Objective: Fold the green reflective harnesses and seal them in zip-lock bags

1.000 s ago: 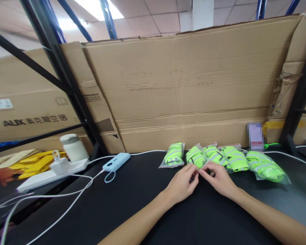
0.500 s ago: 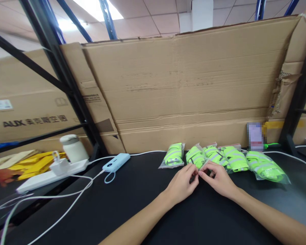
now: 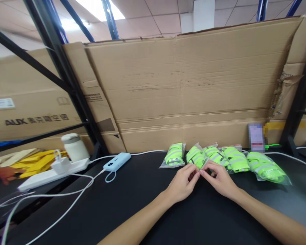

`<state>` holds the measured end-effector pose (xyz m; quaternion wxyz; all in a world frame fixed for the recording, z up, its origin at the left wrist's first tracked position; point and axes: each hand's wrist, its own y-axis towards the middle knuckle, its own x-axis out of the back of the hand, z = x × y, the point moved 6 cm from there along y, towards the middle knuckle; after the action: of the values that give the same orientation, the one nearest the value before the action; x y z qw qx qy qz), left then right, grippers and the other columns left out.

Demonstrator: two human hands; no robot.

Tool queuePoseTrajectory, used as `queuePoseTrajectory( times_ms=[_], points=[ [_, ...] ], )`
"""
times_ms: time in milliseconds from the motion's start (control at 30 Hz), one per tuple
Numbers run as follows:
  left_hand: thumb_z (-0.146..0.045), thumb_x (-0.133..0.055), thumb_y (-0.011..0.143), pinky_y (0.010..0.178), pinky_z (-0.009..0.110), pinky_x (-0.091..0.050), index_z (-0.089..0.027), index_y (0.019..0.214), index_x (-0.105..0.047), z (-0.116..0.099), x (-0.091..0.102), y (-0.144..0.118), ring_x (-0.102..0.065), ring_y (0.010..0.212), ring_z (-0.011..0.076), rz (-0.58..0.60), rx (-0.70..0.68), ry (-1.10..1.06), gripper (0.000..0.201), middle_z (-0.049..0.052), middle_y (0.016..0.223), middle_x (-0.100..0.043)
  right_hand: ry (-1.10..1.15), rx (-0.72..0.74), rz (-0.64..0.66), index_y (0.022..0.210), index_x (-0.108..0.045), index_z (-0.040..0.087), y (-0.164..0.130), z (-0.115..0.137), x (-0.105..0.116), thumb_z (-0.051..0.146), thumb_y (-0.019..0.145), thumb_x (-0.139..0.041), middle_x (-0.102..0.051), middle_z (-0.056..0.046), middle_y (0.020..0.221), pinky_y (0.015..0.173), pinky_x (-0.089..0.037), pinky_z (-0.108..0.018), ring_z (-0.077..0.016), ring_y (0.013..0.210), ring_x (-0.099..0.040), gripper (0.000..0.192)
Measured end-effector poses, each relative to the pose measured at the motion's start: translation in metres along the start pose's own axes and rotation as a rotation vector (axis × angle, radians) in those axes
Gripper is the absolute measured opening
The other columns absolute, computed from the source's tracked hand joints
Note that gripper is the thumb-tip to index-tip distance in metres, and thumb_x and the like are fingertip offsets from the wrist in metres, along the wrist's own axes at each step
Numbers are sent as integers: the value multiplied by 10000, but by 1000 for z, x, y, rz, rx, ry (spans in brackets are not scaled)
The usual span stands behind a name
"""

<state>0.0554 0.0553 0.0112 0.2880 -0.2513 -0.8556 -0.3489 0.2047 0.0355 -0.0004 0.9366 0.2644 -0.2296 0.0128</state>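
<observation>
Five bagged bands (image 3: 214,158) lie on the table (image 3: 132,204), cardboard sheet (image 3: 188,85) behind.

Neon-green packets (image 3: 196,156) (grey-striped), black table (image 3: 142,200)

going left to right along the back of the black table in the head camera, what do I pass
Yellow items → white jar → white power strip → blue power bank → row of neon-green bagged packets, where left hand and right hand meet at one bag's edge.
</observation>
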Motion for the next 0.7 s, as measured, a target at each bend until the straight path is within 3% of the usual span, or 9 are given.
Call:
queuePoseTrajectory(
  times_ms=[333, 700],
  points=[
    [-348, -511, 996, 623, 227, -410, -173, 795, -569, 4, 2, 3, -506, 671, 123, -4, 77, -129, 272, -11, 744, -558, 21, 34, 17, 794, -627, 198, 0, 2, 0, 359, 980, -545, -596, -48, 871, 574, -458, -249, -179, 784, -597, 259],
    [-280, -491, 977, 578, 224, -401, -180, 769, -508, -1, 0, 2, -479, 625, 109, -7, 22, -86, 232, -13, 717, -539, -70, 63, -8, 769, -637, 212, -1, 6, 0, 386, 992, -535, -612, -41, 833, 629, -481, -281, -180, 747, -587, 300]
  ],
)
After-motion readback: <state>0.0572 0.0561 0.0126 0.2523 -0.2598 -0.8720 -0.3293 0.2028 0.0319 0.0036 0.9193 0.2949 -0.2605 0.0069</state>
